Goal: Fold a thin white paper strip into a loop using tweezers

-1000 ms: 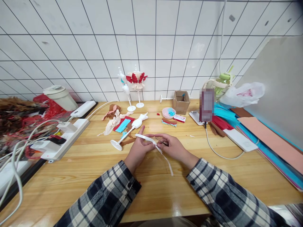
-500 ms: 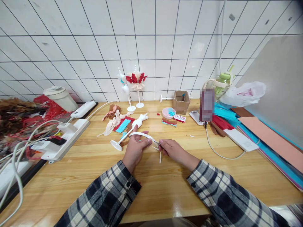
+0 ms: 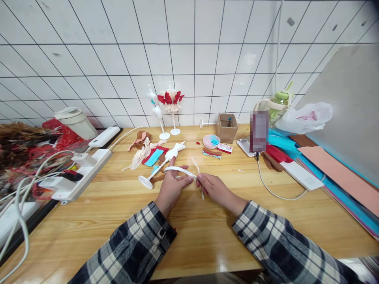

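My left hand [image 3: 171, 188] grips a curved white band that looks like tape [image 3: 180, 170] between thumb and fingers, one finger stretched out toward the mannequin. My right hand [image 3: 209, 184] is close by on the right, its fingers pinched at the band's end. A thin whitish strip [image 3: 195, 164] sticks up from that pinch, and a short tail hangs below it. Just beyond my left hand, a small white mannequin on a stand [image 3: 175, 151] lies tilted on the table. Left of it are blue [image 3: 154, 157], red and cream paper pieces.
Two small mannequins stand at the wall, one with a red and cream dress [image 3: 171, 103]. Behind are a pink bowl [image 3: 211, 146] and a cardboard box [image 3: 226, 132]. A power strip [image 3: 85, 177] with cables is left; a phone [image 3: 259, 132], bottle [image 3: 280, 104] and coloured paper sheets [image 3: 340, 165] are right.
The thin strip at my right fingers now rises above the pinch; before, loose ends hung below. Both hands have shifted slightly, and the band has moved a little right.
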Demonstrator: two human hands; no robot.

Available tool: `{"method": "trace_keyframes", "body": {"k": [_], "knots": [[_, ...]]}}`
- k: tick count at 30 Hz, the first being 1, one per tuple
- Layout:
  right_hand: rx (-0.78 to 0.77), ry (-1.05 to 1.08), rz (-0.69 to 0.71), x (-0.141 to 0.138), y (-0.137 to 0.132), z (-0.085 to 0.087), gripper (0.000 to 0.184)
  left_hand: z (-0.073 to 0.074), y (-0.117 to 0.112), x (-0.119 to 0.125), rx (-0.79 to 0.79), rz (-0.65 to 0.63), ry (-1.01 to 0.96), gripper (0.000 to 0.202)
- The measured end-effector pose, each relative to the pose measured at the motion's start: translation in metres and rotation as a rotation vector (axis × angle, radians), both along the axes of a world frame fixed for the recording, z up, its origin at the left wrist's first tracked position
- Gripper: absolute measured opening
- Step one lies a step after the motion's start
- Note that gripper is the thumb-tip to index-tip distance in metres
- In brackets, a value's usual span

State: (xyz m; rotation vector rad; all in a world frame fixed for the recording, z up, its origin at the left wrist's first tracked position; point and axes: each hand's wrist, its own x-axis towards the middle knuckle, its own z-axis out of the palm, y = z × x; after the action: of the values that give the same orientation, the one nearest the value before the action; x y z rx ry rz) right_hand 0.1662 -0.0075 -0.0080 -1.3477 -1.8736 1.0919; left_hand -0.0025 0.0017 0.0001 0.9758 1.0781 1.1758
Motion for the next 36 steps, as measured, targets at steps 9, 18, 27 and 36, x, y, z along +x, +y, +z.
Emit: {"method": "trace_keyframes", "body": {"k": [9, 18, 27, 36], "knots": [[0.132, -0.062, 0.005, 0.000, 0.001, -0.005, 0.039, 0.003, -0.002, 0.001, -0.003, 0.008, 0.007, 0.103], [0.071, -0.028, 0.032, 0.001, 0.004, -0.001, 0.040, 0.003, -0.001, 0.002, 0.004, 0.000, 0.002, 0.108], [-0.016, -0.013, 0.029, 0.002, 0.005, 0.006, 0.038, 0.005, -0.001, 0.001, 0.016, -0.003, 0.023, 0.111], [-0.027, -0.035, 0.015, 0.006, 0.008, 0.003, 0.037, 0.004, -0.001, 0.002, 0.002, -0.036, 0.011, 0.110]]}}
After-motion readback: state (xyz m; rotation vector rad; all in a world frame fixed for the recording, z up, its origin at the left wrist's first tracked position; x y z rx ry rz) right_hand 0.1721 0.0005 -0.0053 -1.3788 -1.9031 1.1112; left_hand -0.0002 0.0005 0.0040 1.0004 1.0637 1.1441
